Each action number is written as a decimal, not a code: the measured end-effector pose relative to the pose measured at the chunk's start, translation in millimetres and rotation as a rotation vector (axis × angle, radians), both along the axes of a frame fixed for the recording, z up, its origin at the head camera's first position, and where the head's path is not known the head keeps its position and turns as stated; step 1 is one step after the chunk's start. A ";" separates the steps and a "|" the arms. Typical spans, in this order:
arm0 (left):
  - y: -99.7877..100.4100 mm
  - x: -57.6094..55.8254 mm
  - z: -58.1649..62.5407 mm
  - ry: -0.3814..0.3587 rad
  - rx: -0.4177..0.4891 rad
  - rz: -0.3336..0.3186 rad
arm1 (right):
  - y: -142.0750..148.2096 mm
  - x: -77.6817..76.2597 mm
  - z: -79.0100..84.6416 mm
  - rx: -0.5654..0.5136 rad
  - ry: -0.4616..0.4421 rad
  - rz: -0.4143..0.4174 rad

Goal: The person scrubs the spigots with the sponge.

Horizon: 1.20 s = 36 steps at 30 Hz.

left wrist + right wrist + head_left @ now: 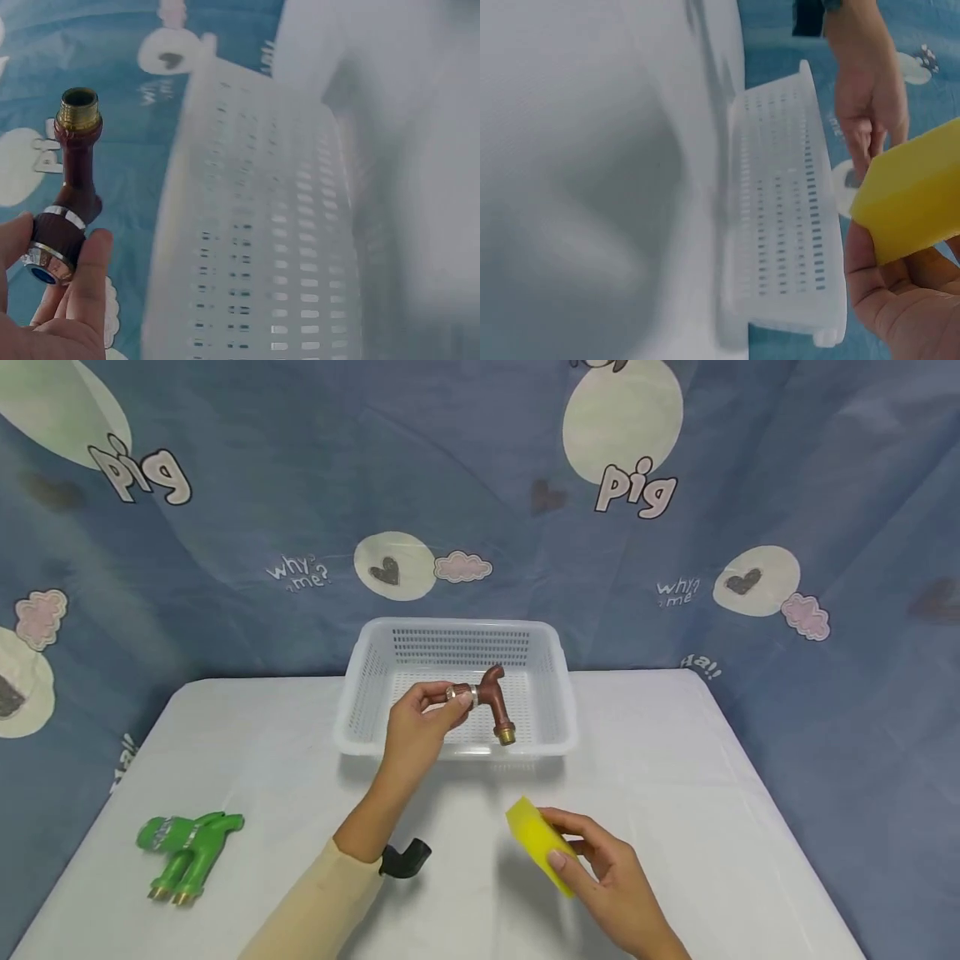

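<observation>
My left hand (422, 720) grips a brown faucet (492, 693) by its ribbed, silver-banded end, over the white basket (456, 749). The faucet's brass threaded outlet points down toward the basket in the head view; in the left wrist view the brass thread (78, 111) stands at the top. In front of the basket, above the table, my right hand (611, 881) pinches a yellow sponge (538, 843) between thumb and fingers. The sponge (915, 195) hides part of the left hand (870, 97) in the right wrist view.
A green double-outlet faucet (187, 852) lies at the left of the white table (675, 760). The black wrist camera (406, 858) sits at the left sleeve's cuff. Behind the basket hangs a blue printed cloth (480, 485).
</observation>
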State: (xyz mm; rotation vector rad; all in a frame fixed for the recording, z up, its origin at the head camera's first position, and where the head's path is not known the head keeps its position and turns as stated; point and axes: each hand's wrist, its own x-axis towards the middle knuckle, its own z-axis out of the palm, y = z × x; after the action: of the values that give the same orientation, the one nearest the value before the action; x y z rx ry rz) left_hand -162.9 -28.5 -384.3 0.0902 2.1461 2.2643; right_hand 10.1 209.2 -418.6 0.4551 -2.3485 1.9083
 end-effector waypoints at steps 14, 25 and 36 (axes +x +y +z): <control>20.2 -43.2 -25.1 -0.022 -0.465 -0.074 | -3.1 6.7 -5.6 0.037 0.069 0.024; 38.2 -66.3 -29.6 -0.181 -0.680 -0.244 | -2.4 5.8 -5.6 0.037 0.055 0.035; 49.9 -77.9 -31.5 -0.181 -0.773 -0.307 | -1.9 2.8 -1.8 0.050 0.033 0.023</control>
State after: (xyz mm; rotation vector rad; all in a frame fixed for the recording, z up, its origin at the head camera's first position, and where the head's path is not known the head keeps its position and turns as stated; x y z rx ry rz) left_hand -240.8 21.4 -415.8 0.1725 2.5121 1.1361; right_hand 12.9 207.3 -420.4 0.5166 -2.3846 1.8408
